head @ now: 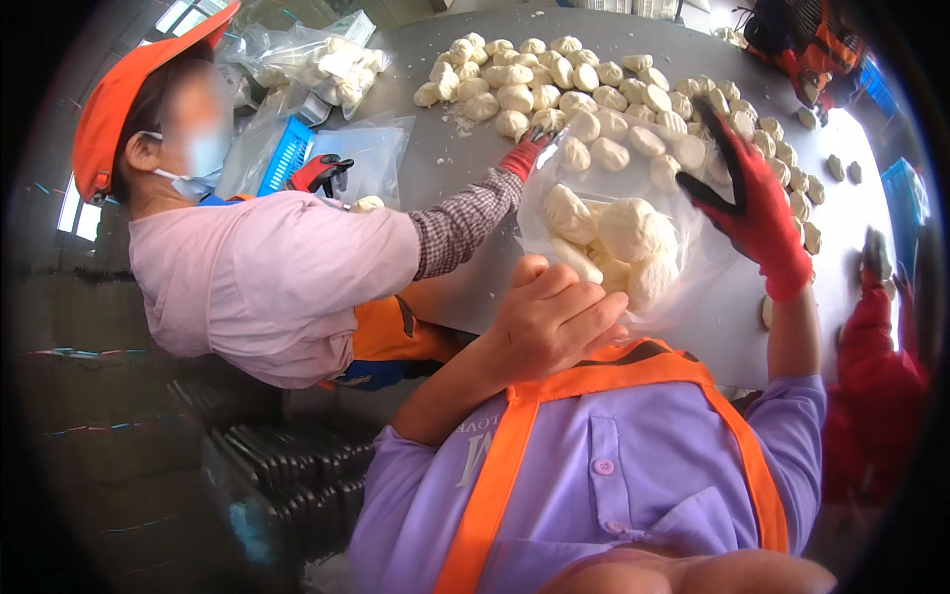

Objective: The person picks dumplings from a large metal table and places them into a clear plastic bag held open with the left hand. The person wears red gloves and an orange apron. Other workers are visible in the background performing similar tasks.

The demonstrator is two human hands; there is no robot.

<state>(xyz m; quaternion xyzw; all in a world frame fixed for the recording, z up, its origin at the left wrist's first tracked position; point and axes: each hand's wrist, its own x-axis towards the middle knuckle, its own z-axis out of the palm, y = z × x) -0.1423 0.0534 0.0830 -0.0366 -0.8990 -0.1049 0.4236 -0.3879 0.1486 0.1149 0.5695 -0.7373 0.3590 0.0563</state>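
Bare, my left hand (557,315) grips the near edge of a clear plastic bag (531,215) with curled fingers. Several pale pleated buns (631,230) lie inside the bag. My right hand (742,193), in a red glove with a dark palm, is raised at the bag's right side, thumb and fingers spread, holding nothing. Beyond the bag, many loose buns (516,96) are heaped on the grey table (475,171), some seen through the film.
At the left, a co-worker in an orange cap (141,96) reaches a gloved hand (531,148) to the heap. Near them are a blue basket (288,152) and a filled bag of buns (345,74). Other people stand at the right; dark stacked trays (289,460) are at lower left.
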